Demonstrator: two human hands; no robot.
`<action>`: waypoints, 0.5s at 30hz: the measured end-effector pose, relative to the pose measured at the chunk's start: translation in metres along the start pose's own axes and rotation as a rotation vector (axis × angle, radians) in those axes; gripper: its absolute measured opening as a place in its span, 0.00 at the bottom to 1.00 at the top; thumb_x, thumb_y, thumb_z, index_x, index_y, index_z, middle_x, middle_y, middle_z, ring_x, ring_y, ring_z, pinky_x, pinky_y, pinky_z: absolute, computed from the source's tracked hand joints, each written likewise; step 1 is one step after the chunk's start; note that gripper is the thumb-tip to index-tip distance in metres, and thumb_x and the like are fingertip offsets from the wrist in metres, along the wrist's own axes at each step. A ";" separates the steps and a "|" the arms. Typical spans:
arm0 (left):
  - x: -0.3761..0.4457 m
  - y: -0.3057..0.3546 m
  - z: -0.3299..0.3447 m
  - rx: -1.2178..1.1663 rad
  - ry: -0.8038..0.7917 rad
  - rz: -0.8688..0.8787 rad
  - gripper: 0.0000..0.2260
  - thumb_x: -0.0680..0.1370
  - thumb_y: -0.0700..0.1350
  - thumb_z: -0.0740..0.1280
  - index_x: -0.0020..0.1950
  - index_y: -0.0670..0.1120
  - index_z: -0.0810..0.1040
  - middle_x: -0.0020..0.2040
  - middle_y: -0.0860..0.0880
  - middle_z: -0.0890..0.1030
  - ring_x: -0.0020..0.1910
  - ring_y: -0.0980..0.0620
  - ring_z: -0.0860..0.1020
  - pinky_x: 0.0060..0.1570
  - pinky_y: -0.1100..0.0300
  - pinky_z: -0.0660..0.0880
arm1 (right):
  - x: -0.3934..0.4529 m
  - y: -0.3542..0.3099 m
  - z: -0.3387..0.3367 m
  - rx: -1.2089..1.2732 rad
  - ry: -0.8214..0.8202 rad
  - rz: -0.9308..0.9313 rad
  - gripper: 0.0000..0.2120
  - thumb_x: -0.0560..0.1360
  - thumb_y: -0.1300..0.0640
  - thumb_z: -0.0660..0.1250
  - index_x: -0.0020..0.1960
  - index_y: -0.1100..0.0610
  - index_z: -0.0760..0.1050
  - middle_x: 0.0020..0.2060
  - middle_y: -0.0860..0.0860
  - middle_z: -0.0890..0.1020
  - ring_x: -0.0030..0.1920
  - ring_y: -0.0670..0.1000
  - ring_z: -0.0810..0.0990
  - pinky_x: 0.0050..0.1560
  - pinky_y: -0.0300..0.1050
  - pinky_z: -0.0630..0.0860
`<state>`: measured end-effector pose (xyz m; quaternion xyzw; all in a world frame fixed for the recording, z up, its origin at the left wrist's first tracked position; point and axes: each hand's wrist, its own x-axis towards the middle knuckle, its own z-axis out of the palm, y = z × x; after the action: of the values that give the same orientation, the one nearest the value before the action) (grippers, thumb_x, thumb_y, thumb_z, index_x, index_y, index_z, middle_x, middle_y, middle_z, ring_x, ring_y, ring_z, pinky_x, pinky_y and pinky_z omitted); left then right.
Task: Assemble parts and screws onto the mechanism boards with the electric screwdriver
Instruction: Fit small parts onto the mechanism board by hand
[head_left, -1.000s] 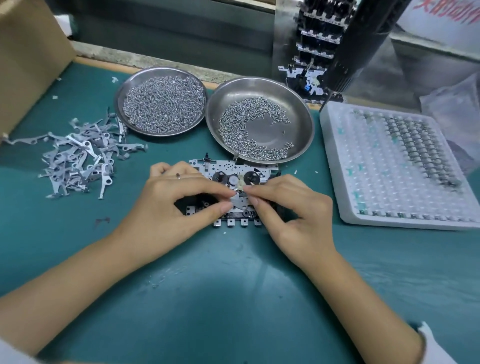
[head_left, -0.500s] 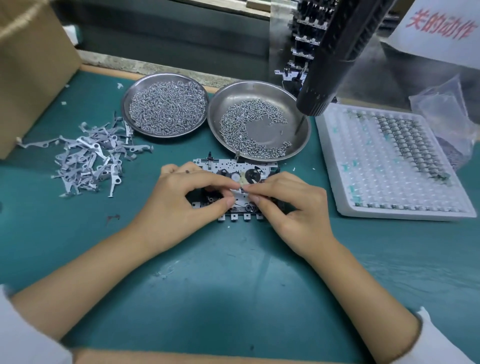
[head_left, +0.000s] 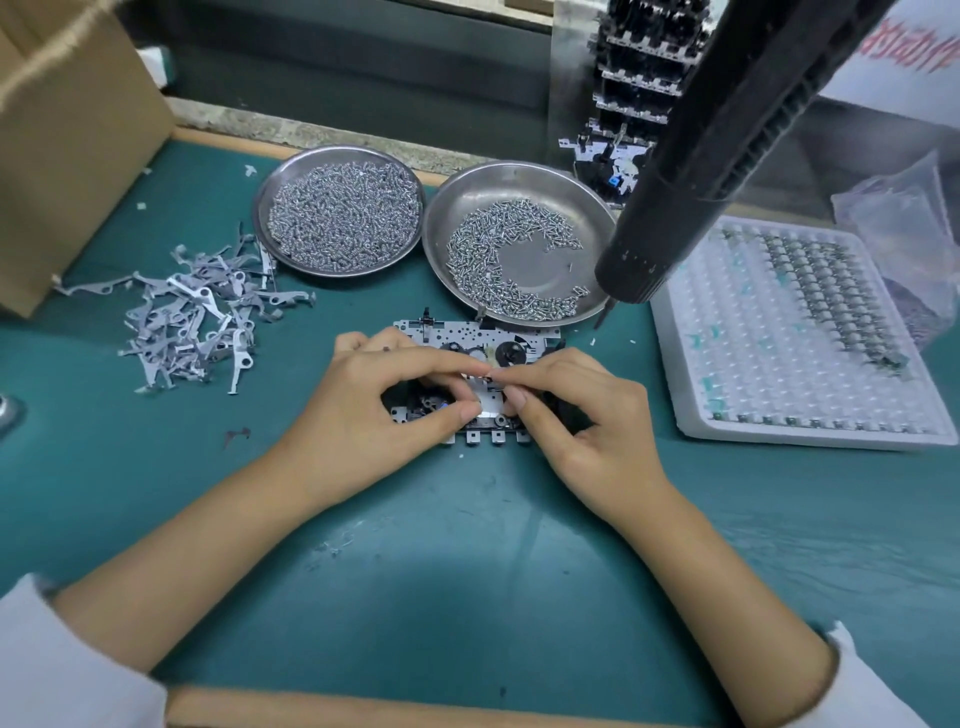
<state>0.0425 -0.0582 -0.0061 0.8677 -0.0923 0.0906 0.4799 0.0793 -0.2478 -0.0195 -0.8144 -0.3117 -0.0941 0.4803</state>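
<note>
Metal board (head_left: 470, 338) is lying on the green mat, both hands (head_left: 384, 410) (head_left: 587, 415) pinching a tiny part onto it, which could be slipping off if fingers jerk.

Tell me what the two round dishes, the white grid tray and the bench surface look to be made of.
Two round silver dishes: likely stainless steel, with a brushed sheen and soft reflections. White grid tray: seemingly thin moulded plastic, translucent glossy pockets. Teal bench surface: probably a rubber or vinyl mat, matte and scuffed with pale scratches.
</note>
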 end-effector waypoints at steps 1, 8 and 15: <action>0.000 0.000 0.000 0.003 -0.001 0.003 0.12 0.71 0.47 0.75 0.52 0.58 0.80 0.40 0.62 0.83 0.46 0.59 0.74 0.55 0.56 0.62 | 0.000 0.000 0.000 0.005 -0.002 0.003 0.07 0.74 0.65 0.68 0.50 0.61 0.83 0.35 0.52 0.82 0.40 0.53 0.78 0.43 0.45 0.75; -0.001 0.004 0.001 0.054 0.084 0.063 0.12 0.69 0.50 0.73 0.52 0.57 0.79 0.46 0.61 0.80 0.48 0.62 0.75 0.55 0.52 0.65 | 0.000 0.001 0.001 0.027 0.012 0.003 0.07 0.74 0.65 0.68 0.50 0.62 0.83 0.34 0.52 0.82 0.39 0.53 0.77 0.43 0.45 0.74; 0.039 -0.017 -0.034 0.303 0.324 -0.053 0.11 0.80 0.42 0.64 0.61 0.46 0.79 0.55 0.46 0.79 0.52 0.50 0.75 0.56 0.64 0.67 | 0.000 0.001 0.002 0.048 0.027 0.003 0.07 0.73 0.65 0.68 0.49 0.63 0.83 0.34 0.53 0.82 0.39 0.53 0.77 0.42 0.46 0.75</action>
<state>0.0818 -0.0234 0.0076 0.9061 0.0235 0.2291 0.3550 0.0791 -0.2465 -0.0214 -0.8018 -0.3062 -0.0966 0.5040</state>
